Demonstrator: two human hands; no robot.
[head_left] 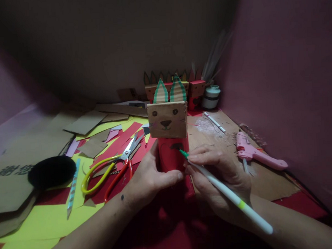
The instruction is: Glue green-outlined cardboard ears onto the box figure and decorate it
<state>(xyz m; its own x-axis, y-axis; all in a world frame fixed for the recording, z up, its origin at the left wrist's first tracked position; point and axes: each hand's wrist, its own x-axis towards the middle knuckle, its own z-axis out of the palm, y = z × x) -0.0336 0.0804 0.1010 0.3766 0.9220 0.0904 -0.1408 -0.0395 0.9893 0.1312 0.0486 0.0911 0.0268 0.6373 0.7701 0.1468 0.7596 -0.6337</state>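
Note:
A cardboard animal figure (167,120) stands upright in front of me. It has a box-shaped head with a drawn face, two pointed ears edged in green, and a red body (167,153) with a heart outline partly coloured dark. My left hand (151,174) is wrapped round the body's lower left side, thumb across the front. In my right hand (217,170) is a white marker pen (226,189) with a green tip and a yellow-green band. Its tip is at the heart on the red body; whether it touches cannot be made out.
Scissors (113,167) with yellow and red handles lie left among coloured paper, beside a striped pencil (73,189) and a black oval (52,171). A pink glue gun (259,153) and another marker (214,122) lie right. Similar figures (196,93) and a pale jar (211,96) stand behind.

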